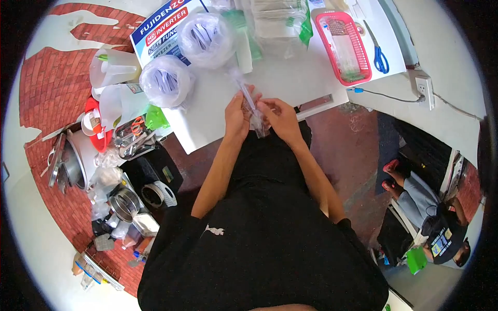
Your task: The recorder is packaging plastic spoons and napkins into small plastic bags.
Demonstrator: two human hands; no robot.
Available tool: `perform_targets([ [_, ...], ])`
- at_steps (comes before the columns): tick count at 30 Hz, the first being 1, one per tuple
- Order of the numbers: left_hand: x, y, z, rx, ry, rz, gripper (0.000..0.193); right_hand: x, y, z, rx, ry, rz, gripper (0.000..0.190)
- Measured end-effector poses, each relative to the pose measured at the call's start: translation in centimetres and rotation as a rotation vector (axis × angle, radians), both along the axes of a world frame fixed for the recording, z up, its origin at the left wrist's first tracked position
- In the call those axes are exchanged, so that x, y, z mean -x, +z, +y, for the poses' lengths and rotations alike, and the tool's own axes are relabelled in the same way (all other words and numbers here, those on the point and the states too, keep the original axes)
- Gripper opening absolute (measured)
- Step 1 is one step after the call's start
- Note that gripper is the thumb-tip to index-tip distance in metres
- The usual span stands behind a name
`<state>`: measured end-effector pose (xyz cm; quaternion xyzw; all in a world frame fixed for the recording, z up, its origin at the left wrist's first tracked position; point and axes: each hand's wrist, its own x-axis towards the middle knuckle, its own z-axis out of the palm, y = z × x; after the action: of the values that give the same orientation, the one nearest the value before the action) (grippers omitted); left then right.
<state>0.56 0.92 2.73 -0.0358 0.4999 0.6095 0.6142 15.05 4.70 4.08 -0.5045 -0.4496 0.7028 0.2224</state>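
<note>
Over the front edge of a white chest freezer top (210,97), my two hands work close together on a clear plastic sleeve (258,122). A slim whitish strip (248,95) rises from between them; its exact kind is hard to tell. My left hand (237,114) grips the sleeve from the left. With bent fingers, my right hand (281,119) pinches its right side. Beyond them stand two round clear plastic bags, a nearer bag (165,81) and a farther bag (206,39), both holding slim white pieces.
A pink plastic basket (365,62) and blue-handled scissors (381,60) lie at the right. Packs in clear plastic (278,27) sit at the back. Translucent pitchers (114,70) and a utensil tray (136,138) flank the left. Another person (439,233) sits far right, near a wall outlet (424,91).
</note>
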Motion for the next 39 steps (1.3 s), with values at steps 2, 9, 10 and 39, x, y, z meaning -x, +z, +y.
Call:
perform_targets([
  [2, 0.2, 0.5, -0.3, -0.031, 0.167, 0.143, 0.048, -0.4, 0.7, -1.6, 0.012, 0.038, 0.043, 0.033],
  [9, 1.0, 0.3, 0.0, -0.024, 0.239, -0.063, 0.045, -2.3, -1.5, -2.6, 0.205, -0.037, 0.167, 0.028],
  [10, 1.2, 0.4, 0.2, 0.017, 0.189, -0.074, 0.043, -2.8, -1.6, -2.5, 0.206, -0.039, 0.166, 0.028],
  [39, 6.0, 2.2, -4.6, 0.106, -0.091, -0.004, 0.048, -3.0, -1.0, 1.2, 0.116, -0.208, 0.088, 0.024],
])
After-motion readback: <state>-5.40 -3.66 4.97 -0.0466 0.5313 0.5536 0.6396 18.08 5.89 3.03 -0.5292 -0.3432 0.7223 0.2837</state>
